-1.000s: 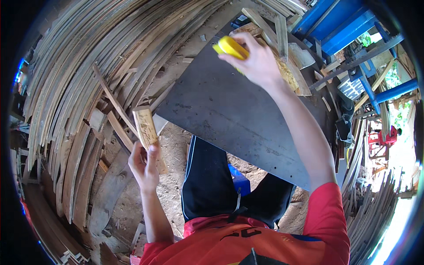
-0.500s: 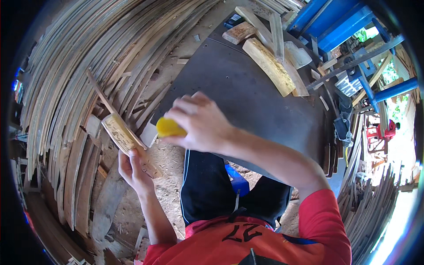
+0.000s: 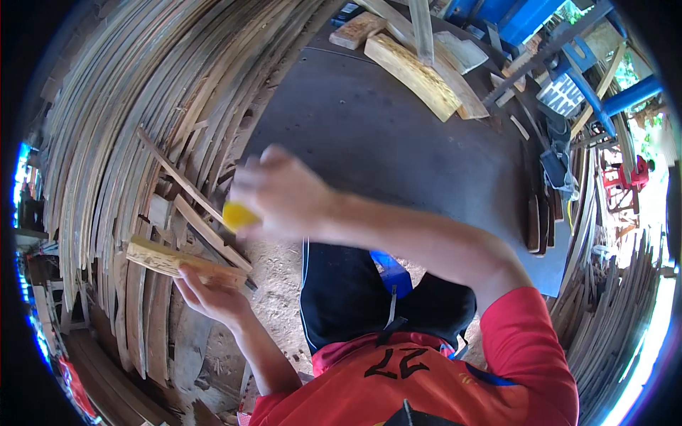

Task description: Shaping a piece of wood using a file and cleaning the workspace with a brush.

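Now the person's left hand (image 3: 217, 298) has hold of a short, thick, pale yellow block of wood (image 3: 160, 259) with a rough, marked face. The fingers are bent just a little, near the right end of the block, and the rest of it sticks out to the left. The block is up in the air, left of the dark table and left of the person's legs. It tips a bit, so its left end is higher in the view.

The right hand (image 3: 284, 192) is blurry. Its fingers curl around a small, bright yellow, rounded thing (image 3: 238, 215), and most of that is hidden by the hand. I cannot tell just how tight the fingers are. The yellow thing is up and to the right of the block, and a small gap shows between them.

The big, flat, dark grey table (image 3: 419, 170) is in front of the person. At its far side lie a long, curved, pale yellow piece of wood (image 3: 412, 77) and a short, brown block of wood (image 3: 356, 30), close together. A long saw blade with teeth (image 3: 540, 57) is at the upper right. On the left is a huge pile of long, thin, brown wood strips (image 3: 142, 106).
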Demonstrator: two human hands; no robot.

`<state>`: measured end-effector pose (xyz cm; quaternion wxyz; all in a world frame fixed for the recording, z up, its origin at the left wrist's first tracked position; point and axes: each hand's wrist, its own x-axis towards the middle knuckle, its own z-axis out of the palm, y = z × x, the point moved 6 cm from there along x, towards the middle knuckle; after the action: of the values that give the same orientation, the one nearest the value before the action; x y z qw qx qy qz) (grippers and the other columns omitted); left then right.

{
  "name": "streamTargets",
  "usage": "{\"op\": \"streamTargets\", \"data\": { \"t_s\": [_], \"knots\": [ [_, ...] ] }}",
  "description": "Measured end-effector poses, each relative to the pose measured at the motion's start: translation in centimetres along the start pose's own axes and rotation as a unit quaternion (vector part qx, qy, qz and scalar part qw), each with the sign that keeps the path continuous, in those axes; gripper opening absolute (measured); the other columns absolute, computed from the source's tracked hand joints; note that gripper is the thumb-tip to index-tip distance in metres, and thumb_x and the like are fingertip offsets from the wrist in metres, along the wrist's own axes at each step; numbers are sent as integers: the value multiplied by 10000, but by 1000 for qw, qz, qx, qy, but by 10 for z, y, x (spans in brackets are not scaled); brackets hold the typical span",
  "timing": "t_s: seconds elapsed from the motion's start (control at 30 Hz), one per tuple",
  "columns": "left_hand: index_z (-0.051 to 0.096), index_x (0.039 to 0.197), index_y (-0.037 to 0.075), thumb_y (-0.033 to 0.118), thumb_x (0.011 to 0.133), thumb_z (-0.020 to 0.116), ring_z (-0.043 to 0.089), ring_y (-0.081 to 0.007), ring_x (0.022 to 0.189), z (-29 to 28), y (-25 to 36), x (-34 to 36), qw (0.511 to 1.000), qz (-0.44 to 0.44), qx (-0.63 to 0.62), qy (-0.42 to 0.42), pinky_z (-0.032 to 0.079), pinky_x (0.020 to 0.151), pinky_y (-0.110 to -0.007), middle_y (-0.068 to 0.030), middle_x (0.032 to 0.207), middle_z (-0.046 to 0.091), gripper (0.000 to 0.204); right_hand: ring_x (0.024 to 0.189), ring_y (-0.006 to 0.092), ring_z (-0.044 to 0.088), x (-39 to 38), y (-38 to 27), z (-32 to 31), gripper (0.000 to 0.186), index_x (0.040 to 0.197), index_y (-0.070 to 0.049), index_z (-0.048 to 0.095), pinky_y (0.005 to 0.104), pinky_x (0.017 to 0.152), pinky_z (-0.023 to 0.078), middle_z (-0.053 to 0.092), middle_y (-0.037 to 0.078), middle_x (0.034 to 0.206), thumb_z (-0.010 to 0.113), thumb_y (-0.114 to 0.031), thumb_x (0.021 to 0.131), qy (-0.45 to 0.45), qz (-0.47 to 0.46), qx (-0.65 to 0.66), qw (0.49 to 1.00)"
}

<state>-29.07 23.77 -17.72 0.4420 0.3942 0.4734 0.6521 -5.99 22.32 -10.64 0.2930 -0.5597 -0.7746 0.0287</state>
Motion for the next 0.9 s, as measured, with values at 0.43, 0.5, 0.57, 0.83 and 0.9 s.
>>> {"op": "streamTargets", "data": {
  "t_s": [0.43, 0.5, 0.57, 0.83, 0.9],
  "knots": [
    [537, 1465, 9, 467, 1024, 616, 592, -257, 1188, 7, 41, -6, 996, 62, 56, 36, 474, 1026, -418, -160, 1315, 609, 641, 1043, 295, 626, -28, -10, 0, 519, 1045, -64, 666, 455, 1000, 491, 641, 105, 1025, 820, -501, 812, 4, 30, -39, 999],
    [546, 1468, 41, 500, 1008, 627, 583, -274, 1205, 2, 56, -5, 994, 74, -12, 86, 470, 1029, -457, -164, 1325, 599, 654, 1025, 296, 623, -54, -39, 3, 458, 1037, -105, 672, 455, 1005, 478, 630, 90, 1014, 801, -488, 822, -39, -38, -16, 998],
    [556, 1469, 73, 506, 1005, 631, 575, -285, 1212, -16, 65, -4, 990, 96, -6, 102, 462, 1045, -472, -163, 1335, 584, 639, 1025, 288, 630, -54, -28, -35, 394, 1027, -153, 678, 467, 984, 491, 630, 77, 1009, 779, -486, 841, 64, -8, -47, 997],
    [464, 1539, 7, 496, 1000, 612, 507, -328, 1345, -20, 73, -35, 993, 76, 44, 76, 449, 1101, -507, -201, 1509, 499, 743, 1028, 333, 679, -48, 18, -25, 454, 1061, -113, 717, 474, 922, 554, 674, 122, 1109, 813, -481, 813, -18, 192, -49, 980],
    [445, 1544, 0, 520, 996, 581, 529, -345, 1322, -23, 67, -31, 991, 74, 82, 69, 474, 1074, -532, -212, 1492, 516, 768, 1049, 362, 663, -66, -45, 10, 411, 1040, -43, 708, 472, 961, 537, 670, 164, 1081, 833, -335, 779, -138, 150, 100, 974]
  ]
}}
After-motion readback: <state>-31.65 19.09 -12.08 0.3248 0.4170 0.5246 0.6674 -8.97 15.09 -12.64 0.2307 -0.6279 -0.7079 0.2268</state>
